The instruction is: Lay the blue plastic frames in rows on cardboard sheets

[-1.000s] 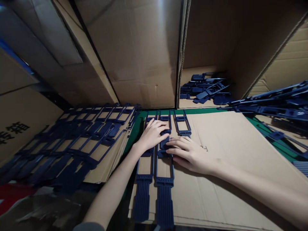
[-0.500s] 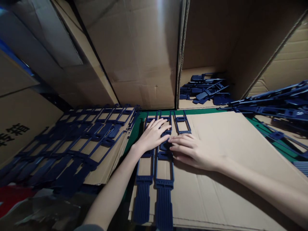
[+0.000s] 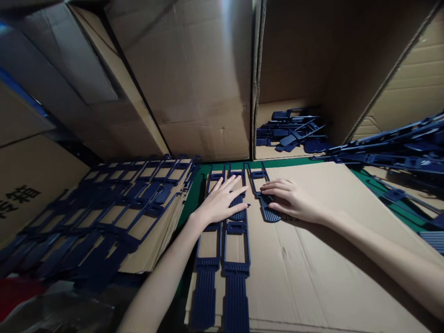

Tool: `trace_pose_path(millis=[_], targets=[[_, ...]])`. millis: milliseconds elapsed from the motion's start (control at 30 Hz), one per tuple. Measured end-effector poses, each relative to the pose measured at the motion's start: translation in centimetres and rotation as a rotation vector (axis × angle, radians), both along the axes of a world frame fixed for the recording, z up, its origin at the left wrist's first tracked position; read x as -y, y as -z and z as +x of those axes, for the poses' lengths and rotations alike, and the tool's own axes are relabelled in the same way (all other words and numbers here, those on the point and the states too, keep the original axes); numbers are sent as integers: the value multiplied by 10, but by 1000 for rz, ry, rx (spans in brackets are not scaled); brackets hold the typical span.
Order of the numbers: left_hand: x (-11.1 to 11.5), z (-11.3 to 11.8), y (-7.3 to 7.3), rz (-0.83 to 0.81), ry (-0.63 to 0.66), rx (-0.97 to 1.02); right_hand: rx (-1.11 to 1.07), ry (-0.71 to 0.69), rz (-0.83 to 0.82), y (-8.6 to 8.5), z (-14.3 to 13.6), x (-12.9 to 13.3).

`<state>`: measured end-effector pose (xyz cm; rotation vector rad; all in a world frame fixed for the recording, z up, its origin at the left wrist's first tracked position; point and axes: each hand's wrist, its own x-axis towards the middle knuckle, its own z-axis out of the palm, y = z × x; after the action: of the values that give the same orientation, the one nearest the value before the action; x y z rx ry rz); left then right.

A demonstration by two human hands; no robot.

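Observation:
My left hand point(image 3: 220, 201) lies flat with fingers spread over two dark blue plastic pieces, each an open rectangular frame with a ribbed paddle end. Beside it, my right hand point(image 3: 293, 201) rests on a third blue piece point(image 3: 257, 175), fingers stretched over its middle and thumb apart near its ribbed paddle point(image 3: 270, 212). This piece tilts slightly, its top leaning left. Closer to me, a left blue frame piece point(image 3: 204, 296) and a right blue frame piece point(image 3: 237, 296) lie side by side. All rest on a cardboard sheet point(image 3: 312, 277).
Left, a cardboard stack point(image 3: 149, 259) carries rows of similar blue pieces point(image 3: 135, 199). An open carton point(image 3: 298, 60) behind holds loose blue pieces point(image 3: 294, 132). More blue pieces point(image 3: 398, 152) are heaped at right. Green tabletop point(image 3: 204, 169) shows around the sheet.
My right hand has moved right and slightly up, from beside my left hand to the third piece, whose paddle now shows. That piece leans more. My left hand has barely moved.

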<state>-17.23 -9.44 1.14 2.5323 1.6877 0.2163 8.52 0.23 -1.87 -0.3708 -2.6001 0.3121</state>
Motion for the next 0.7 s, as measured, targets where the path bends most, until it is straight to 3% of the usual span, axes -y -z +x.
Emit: trace_pose_path(millis=[333, 700], targets=[[0, 1, -1, 8, -8, -31, 42, -4, 48, 0, -6, 12], [0, 1, 1, 18, 13, -19, 106, 40, -156, 6, -6, 8]])
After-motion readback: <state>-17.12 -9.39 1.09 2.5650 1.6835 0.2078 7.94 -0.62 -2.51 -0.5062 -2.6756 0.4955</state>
